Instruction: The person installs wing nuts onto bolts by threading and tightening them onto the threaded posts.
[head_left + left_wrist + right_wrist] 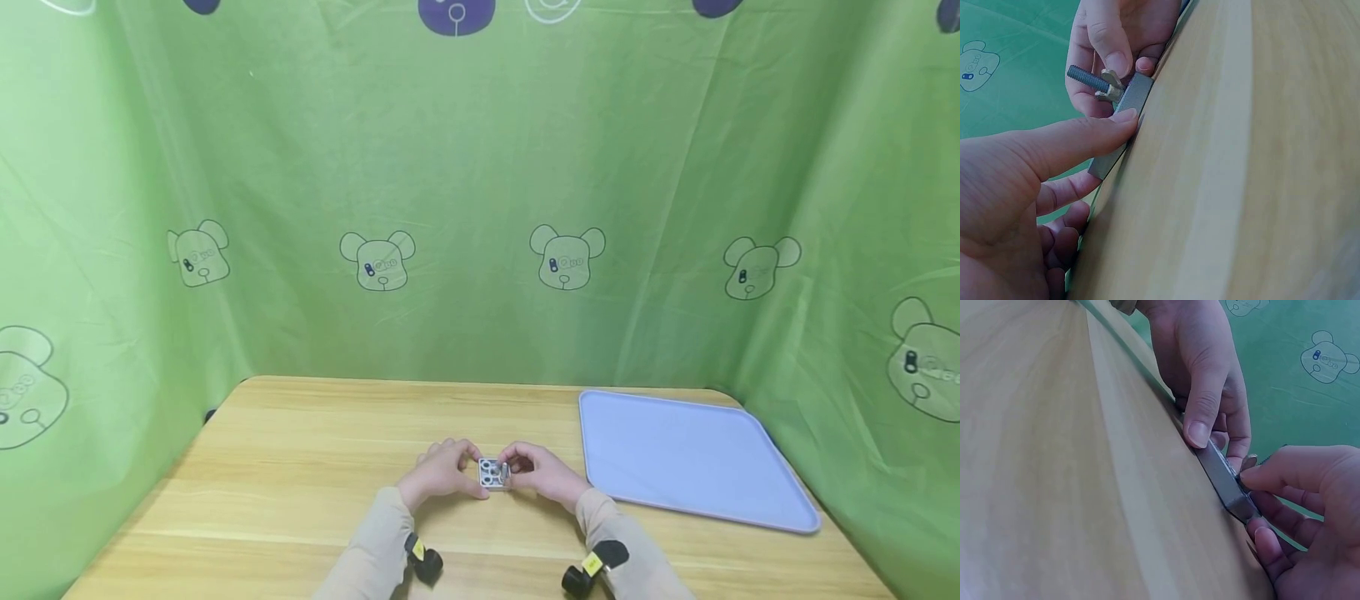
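Observation:
A small square grey metal block (491,482) with round holes in its top lies on the wooden table between the two hands. My left hand (441,477) grips it by the left part, thumb on the near side and fingers behind. A threaded bolt (1085,77) stands up from the block's right part, carrying a wing nut (1114,92). With thumb and fingers my right hand (551,477) pinches at the wing nut, as the right wrist view shows. The right fingertips partly hide the nut there. Some left fingers are hidden behind the block.
A pale blue-purple tray (682,450) lies at the table's right side, just beyond the right hand. The wooden table (300,467) reaches back to a green curtain (480,333) printed with bear heads, which also stands at both sides.

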The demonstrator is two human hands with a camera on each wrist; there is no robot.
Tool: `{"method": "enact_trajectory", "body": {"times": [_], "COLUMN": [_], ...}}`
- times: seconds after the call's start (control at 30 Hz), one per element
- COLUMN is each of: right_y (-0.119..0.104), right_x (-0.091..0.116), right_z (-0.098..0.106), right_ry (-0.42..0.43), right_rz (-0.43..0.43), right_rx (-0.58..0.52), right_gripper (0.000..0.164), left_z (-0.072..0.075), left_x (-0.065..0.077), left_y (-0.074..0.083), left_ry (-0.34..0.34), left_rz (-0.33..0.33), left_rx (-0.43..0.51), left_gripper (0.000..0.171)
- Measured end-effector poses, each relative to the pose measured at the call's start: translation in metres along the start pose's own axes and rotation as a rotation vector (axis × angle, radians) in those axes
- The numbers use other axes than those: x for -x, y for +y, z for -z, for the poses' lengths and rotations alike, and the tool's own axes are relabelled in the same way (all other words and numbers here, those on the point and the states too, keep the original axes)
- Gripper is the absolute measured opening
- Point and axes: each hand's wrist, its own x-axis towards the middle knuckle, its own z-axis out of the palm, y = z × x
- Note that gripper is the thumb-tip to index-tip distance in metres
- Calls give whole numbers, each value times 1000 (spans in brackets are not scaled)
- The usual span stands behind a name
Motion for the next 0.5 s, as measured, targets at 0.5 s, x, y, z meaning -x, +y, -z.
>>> {"method": "enact_trajectory", "body": {"times": [0.5], "right_y": [-28], "right_x": [8], "right_z": [-8], "right_ry": [89], "right_rz": [-1], "right_rx": [85], "right_gripper": [19], "left_z": [1], "left_x": [1], "left_y": [1], "left_ry": [-4], "left_rz": [1], "left_rx": [3], "left_gripper": [52]}}
